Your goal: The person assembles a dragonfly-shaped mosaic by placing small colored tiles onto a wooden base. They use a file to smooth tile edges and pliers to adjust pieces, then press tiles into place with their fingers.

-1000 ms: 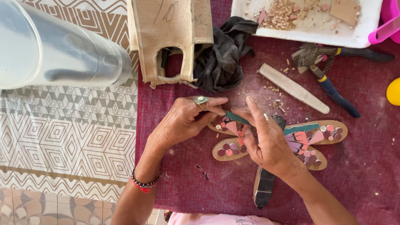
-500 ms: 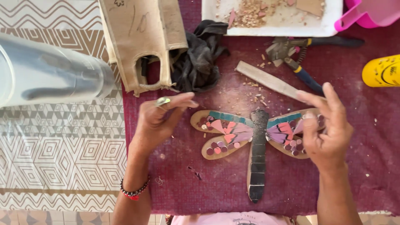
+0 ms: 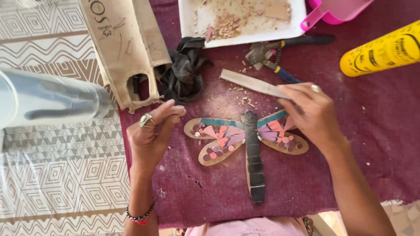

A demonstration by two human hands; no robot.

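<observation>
**A:** Quick — where's the piece?

**B:** Dragonfly mosaic (image 3: 247, 146) flat on the maroon cloth (image 3: 350, 144) over the worktop, right in front of me, dark tiled body running toward my chest, wings out to both sides. Wings partly covered with pink, purple and teal tiles; bare wood at the edges.

**A:** Left hand?

**B:** My left hand (image 3: 151, 135) hovers just left of the left wings, not touching them. Fingers curled, thumb and fingertips pressed together — cannot tell if anything tiny sits between them. Ring on one finger, beaded bracelet (image 3: 140, 216) on the wrist.

**A:** Right?

**B:** My right hand (image 3: 308, 116) sits over the upper right wing, fingers bent down onto it, tips close together at the pink tiles. Cannot tell whether they pinch a tile or just press.

**A:** Surroundings?

**B:** Flat file (image 3: 251, 83) just above my right hand, tile nippers (image 3: 273, 57) beyond it, white tray (image 3: 245, 37) of tile crumbs at the top, pink scoop (image 3: 334, 11) beside it, yellow can (image 3: 380, 52) lying far right. Black rag (image 3: 186, 70) and a tan cloth bag (image 3: 127, 52) upper left; clear plastic container (image 3: 48, 102) on the patterned mat, left.
</observation>
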